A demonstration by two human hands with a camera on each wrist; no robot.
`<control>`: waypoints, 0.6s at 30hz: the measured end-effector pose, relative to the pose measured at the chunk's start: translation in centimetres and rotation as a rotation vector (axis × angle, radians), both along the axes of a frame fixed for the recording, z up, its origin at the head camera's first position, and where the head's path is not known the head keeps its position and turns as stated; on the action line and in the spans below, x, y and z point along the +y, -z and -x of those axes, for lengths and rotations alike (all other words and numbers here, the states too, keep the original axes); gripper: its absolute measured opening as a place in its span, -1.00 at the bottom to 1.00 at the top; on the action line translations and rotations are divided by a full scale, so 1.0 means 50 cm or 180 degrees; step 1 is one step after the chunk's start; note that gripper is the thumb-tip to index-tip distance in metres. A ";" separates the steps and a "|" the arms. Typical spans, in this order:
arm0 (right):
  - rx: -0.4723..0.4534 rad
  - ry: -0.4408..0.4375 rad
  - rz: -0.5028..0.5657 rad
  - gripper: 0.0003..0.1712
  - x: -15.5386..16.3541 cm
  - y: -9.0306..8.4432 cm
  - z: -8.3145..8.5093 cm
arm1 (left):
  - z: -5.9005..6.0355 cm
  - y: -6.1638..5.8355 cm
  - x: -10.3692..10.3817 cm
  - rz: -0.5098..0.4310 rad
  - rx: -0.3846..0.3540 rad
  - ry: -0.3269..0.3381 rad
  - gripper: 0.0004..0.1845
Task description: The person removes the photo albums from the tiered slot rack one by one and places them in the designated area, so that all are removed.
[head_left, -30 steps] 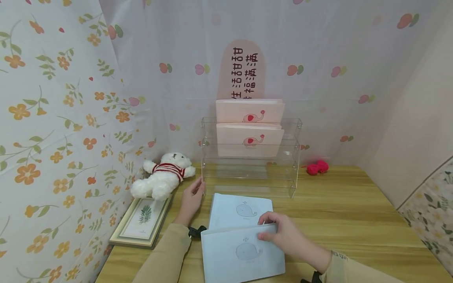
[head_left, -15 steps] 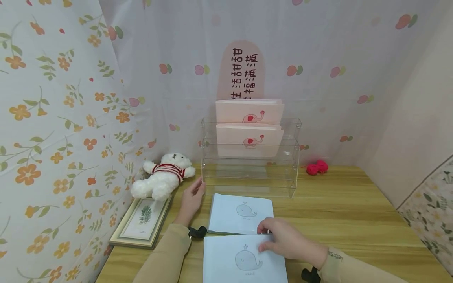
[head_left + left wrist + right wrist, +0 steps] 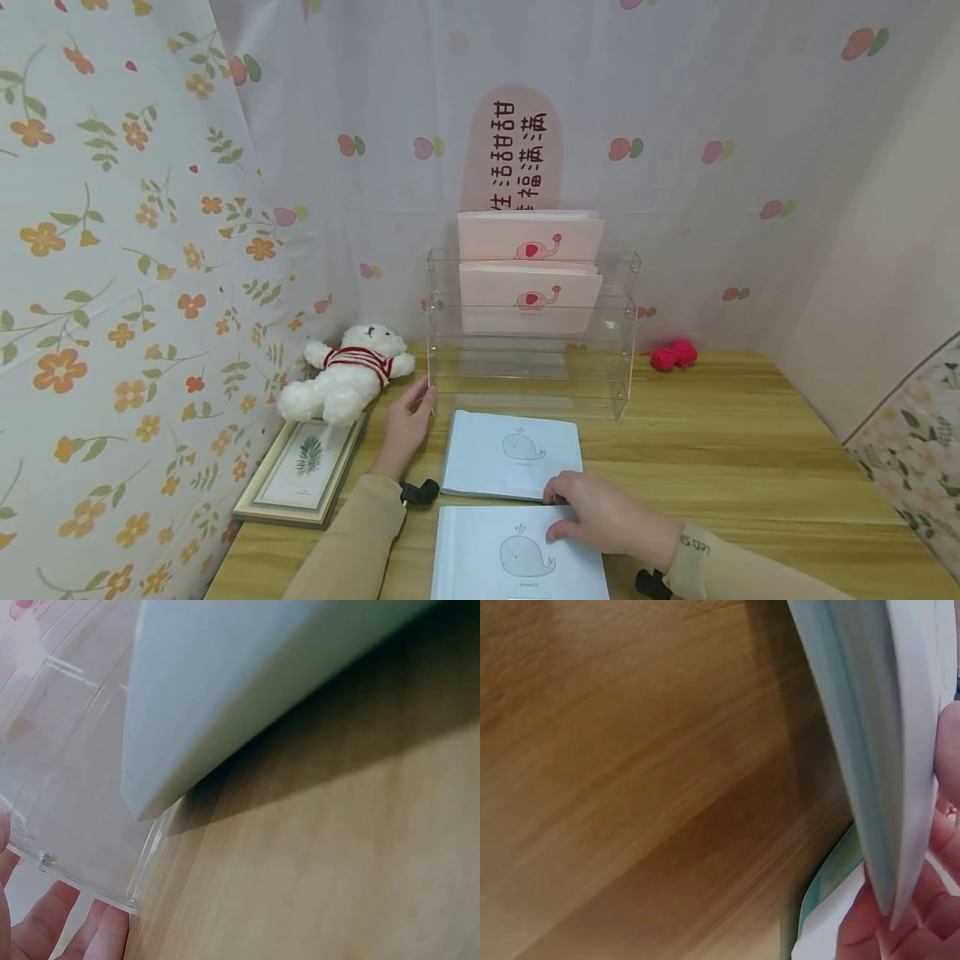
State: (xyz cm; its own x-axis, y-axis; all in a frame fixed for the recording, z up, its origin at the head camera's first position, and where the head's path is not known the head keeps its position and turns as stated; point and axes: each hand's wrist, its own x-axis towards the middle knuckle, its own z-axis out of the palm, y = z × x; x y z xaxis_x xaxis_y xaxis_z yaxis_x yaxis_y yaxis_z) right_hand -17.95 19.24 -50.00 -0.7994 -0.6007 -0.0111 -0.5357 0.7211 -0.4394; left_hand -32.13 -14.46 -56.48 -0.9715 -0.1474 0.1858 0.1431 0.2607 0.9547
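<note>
Left hand (image 3: 406,425) extends farther forward — right hand (image 3: 603,512) pinches, thumb against fingers.

Your right hand (image 3: 603,518) is pinching a pale blue whale booklet (image 3: 476,554) near the right of its far edge, thumb on the cover with its grey line-drawn whale; that edge is standing off the surface (image 3: 720,475). Just beyond it, a matching booklet (image 3: 483,454) is lying with its whale facing up. Your left hand (image 3: 405,429) is touching the left side of a clear tiered rack (image 3: 525,407), which is standing upright behind the 2 booklets.
</note>
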 end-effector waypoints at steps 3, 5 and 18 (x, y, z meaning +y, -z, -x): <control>0.0008 0.0054 -0.0070 -0.54 -0.004 0.003 -0.002 | 0.000 0.001 -0.001 0.0016 0.0012 -0.0009 -0.52; 0.0025 0.0098 -0.0139 -0.54 -0.006 0.003 -0.005 | 0.000 0.001 -0.001 0.0012 0.0013 -0.0014 -0.53; 0.0419 0.0199 -0.0587 -0.54 -0.025 -0.006 -0.024 | -0.003 -0.002 0.000 -0.0028 -0.0009 0.0003 -0.52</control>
